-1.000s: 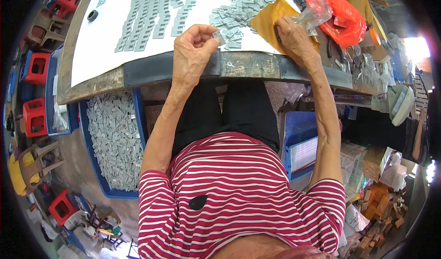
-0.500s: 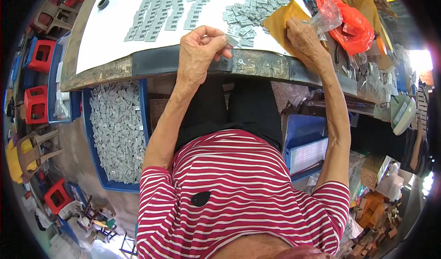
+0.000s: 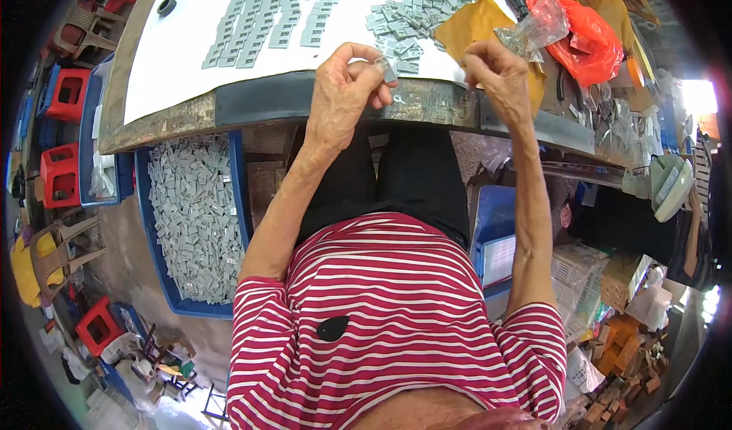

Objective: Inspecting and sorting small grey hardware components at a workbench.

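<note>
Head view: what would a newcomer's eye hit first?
Likely the bright red plastic bag at the right of the table, and the red-and-white striped shirt filling the lower middle. Next, the neat rows of small grey parts on the white sheet, and the blue bin heaped with similar-looking pieces, low on the left.

I saw white glare (image 3: 700, 98) far right; the white sheet (image 3: 171, 56) shone brightly, and the table's edge (image 3: 259, 102) bowed.
</note>
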Action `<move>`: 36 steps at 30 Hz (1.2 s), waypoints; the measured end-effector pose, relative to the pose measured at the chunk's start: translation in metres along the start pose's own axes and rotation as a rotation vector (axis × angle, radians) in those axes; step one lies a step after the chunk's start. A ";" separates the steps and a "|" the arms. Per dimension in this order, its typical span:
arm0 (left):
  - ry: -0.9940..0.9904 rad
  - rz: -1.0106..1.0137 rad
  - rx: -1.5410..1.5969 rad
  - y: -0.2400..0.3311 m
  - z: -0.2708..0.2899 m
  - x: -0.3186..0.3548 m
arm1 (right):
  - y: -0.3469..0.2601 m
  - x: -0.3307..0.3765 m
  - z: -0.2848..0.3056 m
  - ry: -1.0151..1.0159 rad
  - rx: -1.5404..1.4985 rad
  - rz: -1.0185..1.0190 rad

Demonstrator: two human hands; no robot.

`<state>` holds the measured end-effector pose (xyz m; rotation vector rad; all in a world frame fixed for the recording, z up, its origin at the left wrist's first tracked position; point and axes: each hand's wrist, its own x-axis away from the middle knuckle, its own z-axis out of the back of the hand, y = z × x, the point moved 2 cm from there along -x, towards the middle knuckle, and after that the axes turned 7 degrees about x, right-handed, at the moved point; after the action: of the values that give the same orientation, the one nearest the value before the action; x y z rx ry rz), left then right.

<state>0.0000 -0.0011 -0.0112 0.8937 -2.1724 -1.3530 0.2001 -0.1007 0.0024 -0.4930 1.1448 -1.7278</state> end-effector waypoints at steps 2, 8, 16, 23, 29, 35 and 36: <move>-0.008 0.007 -0.078 0.003 -0.004 0.005 | -0.007 0.009 -0.014 -0.046 -0.207 -0.064; -0.023 0.025 -0.139 -0.002 -0.011 0.014 | -0.024 0.029 -0.044 -0.052 -0.407 -0.168; -0.071 0.022 -0.206 -0.005 -0.017 0.021 | -0.022 0.043 -0.056 -0.080 -0.428 -0.184; 0.036 -0.042 -0.203 -0.008 -0.018 0.023 | -0.017 0.047 -0.056 -0.073 -0.582 -0.226; 0.063 -0.382 -0.525 -0.011 -0.015 0.026 | -0.019 0.051 -0.058 -0.129 -0.808 -0.242; 0.028 -0.766 -0.743 -0.011 -0.017 0.031 | -0.022 0.054 -0.056 -0.169 -0.905 -0.289; 0.015 -0.800 -0.747 -0.012 -0.017 0.031 | -0.022 0.054 -0.056 -0.179 -0.898 -0.305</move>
<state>-0.0076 -0.0376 -0.0142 1.4639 -1.0874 -2.2641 0.1237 -0.1199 -0.0143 -1.3919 1.7489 -1.2860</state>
